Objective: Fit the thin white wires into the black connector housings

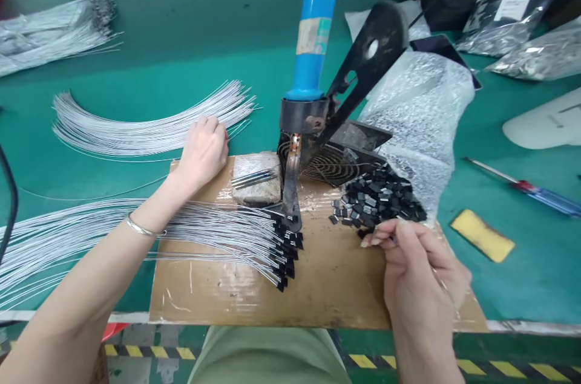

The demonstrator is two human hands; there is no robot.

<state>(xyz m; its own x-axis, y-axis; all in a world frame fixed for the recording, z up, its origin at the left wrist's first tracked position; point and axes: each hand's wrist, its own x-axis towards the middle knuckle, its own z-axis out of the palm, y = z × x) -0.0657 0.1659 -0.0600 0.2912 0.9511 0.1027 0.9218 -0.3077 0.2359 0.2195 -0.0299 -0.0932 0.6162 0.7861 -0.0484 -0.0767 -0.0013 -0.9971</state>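
My left hand (204,148) reaches over the front edge of a curved bundle of loose white wires (136,127). Its fingers are curled down on wires there, tips hidden. My right hand (422,269) pinches thumb to fingers at the near edge of a pile of small black pieces (385,193). A thin line runs across that palm; what the fingertips hold is too small to make out. Under my left forearm lies a second set of white wires (218,233), with black pieces (285,251) on their right ends.
A blue-handled soldering iron (313,27) points down from a black stand (363,63) over the cardboard (336,287). Beside it sits a block (258,190) with metal rods. To the right are bubble wrap (417,118), a yellow sponge (483,235) and a screwdriver (540,190).
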